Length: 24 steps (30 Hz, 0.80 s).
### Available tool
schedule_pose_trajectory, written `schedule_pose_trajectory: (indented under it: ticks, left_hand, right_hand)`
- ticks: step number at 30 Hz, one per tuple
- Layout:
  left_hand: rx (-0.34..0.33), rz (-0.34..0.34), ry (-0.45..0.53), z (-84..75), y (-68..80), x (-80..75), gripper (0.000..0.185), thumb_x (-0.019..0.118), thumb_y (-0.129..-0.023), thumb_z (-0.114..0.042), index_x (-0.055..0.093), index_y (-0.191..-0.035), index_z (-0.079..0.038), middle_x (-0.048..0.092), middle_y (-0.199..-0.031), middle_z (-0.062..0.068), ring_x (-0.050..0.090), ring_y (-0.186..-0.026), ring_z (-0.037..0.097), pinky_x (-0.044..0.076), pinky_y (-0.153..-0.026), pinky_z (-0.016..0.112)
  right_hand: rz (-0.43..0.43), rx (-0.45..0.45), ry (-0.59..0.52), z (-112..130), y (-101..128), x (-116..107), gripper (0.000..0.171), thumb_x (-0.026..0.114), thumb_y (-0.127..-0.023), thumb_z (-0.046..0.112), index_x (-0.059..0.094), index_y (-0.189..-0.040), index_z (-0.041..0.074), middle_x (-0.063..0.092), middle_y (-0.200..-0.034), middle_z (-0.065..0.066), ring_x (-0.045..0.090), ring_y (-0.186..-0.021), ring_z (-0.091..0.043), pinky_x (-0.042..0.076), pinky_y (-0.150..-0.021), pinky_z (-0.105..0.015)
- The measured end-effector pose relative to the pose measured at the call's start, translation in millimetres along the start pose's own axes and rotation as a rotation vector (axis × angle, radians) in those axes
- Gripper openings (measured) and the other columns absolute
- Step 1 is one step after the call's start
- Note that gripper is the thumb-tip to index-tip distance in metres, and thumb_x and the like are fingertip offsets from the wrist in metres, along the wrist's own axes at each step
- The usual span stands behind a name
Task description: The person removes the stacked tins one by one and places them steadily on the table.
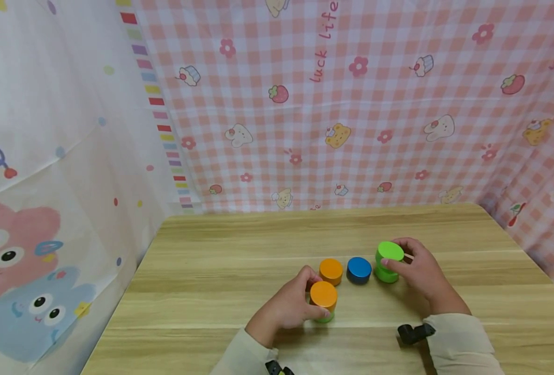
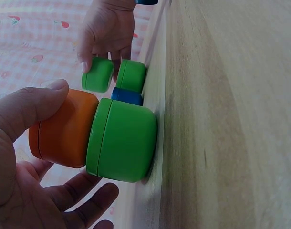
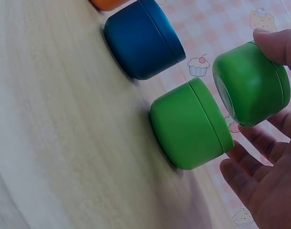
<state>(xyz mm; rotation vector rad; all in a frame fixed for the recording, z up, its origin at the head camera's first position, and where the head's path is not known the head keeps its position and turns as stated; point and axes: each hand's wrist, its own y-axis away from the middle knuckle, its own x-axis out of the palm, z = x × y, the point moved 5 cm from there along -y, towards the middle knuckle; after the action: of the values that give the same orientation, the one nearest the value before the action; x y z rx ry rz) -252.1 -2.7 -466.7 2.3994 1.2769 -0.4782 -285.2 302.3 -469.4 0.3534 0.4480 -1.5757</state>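
Note:
My left hand (image 1: 315, 294) grips an orange jar (image 1: 324, 295) that sits on top of a green jar (image 2: 124, 140) standing on the wooden table (image 1: 221, 271). In the left wrist view my thumb (image 2: 36, 105) lies over that orange jar (image 2: 64, 133). My right hand (image 1: 395, 253) pinches a second green jar (image 1: 389, 251), held tilted just above a third green jar (image 1: 387, 275) and apart from it. In the right wrist view the held green jar (image 3: 250, 86) hangs clear of the standing one (image 3: 191, 124).
Between the two hands stand a blue jar (image 1: 359, 270) and another orange jar (image 1: 330, 271), close together. A pink checked cloth (image 1: 352, 104) hangs behind the table, and a cartoon cloth (image 1: 47, 182) hangs at the left.

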Motion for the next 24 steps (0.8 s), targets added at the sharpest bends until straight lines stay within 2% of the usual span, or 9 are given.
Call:
schedule_pose_trajectory:
  ticks: [13, 24]
  left_hand:
    - [0.002, -0.001, 0.007, 1.7, -0.7, 0.3, 0.054, 0.09, -0.086, -0.021, 0.051, -0.124, -0.02, 0.063, -0.125, -0.003, 0.059, -0.114, 0.017, 0.045, -0.111, 0.051]
    - [-0.004, 0.003, 0.014, 1.7, -0.3, 0.0, 0.055, 0.09, -0.086, -0.022, 0.051, -0.125, -0.02, 0.063, -0.125, -0.002, 0.059, -0.114, 0.018, 0.045, -0.112, 0.051]
  right_hand:
    - [0.017, 0.024, -0.002, -9.8, 0.5, -5.8, 0.063, 0.077, -0.098, 0.03, 0.048, -0.143, -0.004, 0.05, -0.145, -0.025, 0.045, -0.136, -0.042, 0.037, -0.116, -0.065]
    - [-0.003, 0.033, 0.005, -12.9, 2.0, -14.6, 0.061, 0.075, -0.1, 0.031, 0.049, -0.144, -0.002, 0.051, -0.145, -0.022, 0.045, -0.135, -0.034, 0.04, -0.112, -0.057]
